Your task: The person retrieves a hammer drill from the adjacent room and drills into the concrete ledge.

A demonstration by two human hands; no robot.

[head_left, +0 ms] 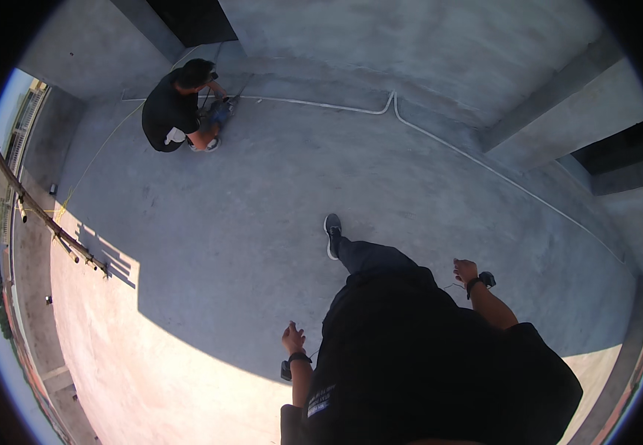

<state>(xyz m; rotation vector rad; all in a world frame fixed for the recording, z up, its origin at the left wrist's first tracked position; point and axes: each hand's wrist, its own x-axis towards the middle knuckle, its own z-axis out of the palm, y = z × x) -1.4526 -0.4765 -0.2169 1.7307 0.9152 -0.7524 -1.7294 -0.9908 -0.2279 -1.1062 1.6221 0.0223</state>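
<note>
Both of my arms hang beside my body, clear of the concrete floor [247, 208]. Low in the view, my left hand [294, 337] has loosely bent fingers, apart and holding nothing. My right hand [464, 271], farther right beside my trouser leg, is also empty, with fingers loosely bent and open. Each wrist wears a dark band with a small black device [487, 279]. My shoe [332, 234] is out in front on the floor.
At upper left, a co-worker [169, 111] crouches by the wall, holding a blue tool [220, 113]. A pale conduit [336, 105] runs along the wall base. A yellow line [99, 148] crosses the floor toward a bamboo pole structure [54, 222] at the left edge.
</note>
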